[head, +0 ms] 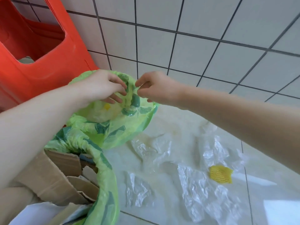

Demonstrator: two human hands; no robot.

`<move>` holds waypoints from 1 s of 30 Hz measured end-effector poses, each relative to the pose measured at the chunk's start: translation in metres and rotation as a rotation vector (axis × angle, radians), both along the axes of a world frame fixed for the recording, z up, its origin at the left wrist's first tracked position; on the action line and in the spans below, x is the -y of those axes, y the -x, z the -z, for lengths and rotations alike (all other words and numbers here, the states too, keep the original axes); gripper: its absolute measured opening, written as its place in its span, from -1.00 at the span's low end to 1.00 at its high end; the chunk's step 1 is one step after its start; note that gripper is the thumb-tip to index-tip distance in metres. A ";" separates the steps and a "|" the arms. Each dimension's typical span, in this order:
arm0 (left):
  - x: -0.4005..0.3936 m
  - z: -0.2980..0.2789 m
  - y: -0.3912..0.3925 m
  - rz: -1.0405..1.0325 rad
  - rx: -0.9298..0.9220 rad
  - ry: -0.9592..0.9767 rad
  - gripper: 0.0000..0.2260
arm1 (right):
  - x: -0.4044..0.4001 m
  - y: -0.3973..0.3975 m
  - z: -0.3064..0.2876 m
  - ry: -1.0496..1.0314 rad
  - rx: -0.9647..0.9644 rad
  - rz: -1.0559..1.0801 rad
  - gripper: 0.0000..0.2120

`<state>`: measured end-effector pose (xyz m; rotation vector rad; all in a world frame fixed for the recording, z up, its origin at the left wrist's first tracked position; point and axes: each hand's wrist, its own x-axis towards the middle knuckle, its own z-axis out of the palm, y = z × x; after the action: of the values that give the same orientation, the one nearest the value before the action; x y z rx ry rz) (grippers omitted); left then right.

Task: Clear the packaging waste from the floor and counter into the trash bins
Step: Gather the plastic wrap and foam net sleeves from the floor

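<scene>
Item 1, at ten o'clock: a red plastic bin [40, 65] against the tiled wall [194, 30], its square opening showing something pale inside.

Item 2, at seven o'clock: the near trash bin [103, 184], lined with a green leaf-print bag, holding torn cardboard pieces [53, 176] and a white sheet [42, 213] at the bottom edge.

Item 3, just left of centre: the far trash bin [129, 127], same green leaf-print liner. A pale clump of clear film with a yellow scrap [107, 106] lies inside it.

Item 4: my left hand [103, 85], over the far bin's mouth, fingers spread and curled down onto the liner's far rim. Whether it grips the liner or only rests on it I cannot tell.

Item 5: my right hand [155, 88], at one o'clock of the left and just beside it, over the same rim. Thumb and forefinger are pinched narrow. A thin clear film may be between them, but blur keeps me from telling.

Item 6, from five to four o'clock: packaging waste on the floor [162, 213]. Crumpled clear plastic film [151, 151] lies in several pieces just beside the bins, spreading rightward. A yellow foam net [220, 174] sits on the film at four o'clock, well apart from both hands.
</scene>
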<state>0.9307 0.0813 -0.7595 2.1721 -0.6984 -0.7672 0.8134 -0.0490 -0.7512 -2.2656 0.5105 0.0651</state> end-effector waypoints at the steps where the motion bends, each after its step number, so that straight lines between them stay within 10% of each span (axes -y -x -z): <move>1: 0.004 -0.003 0.016 0.001 -0.025 0.014 -0.87 | 0.005 0.017 0.005 -0.019 0.007 0.030 -0.67; 12: 0.013 0.097 0.200 0.114 -0.055 -0.294 -0.68 | 0.011 0.192 0.132 -0.122 -0.268 0.177 -0.77; 17: -0.033 0.167 0.260 0.271 0.502 -0.441 -0.49 | -0.001 0.236 0.176 0.224 -0.458 0.041 -0.50; 23: -0.075 0.229 0.245 0.247 0.564 -0.587 -0.39 | -0.015 0.280 0.207 0.404 -0.653 0.123 -0.21; 30: -0.086 0.247 0.233 0.523 0.709 -0.342 -0.56 | -0.007 0.311 0.219 0.401 -0.568 0.194 -0.57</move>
<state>0.6980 0.1669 -1.0068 2.6240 -1.6412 -0.3495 0.5020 -0.0417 -0.9702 -2.5633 1.1214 0.5632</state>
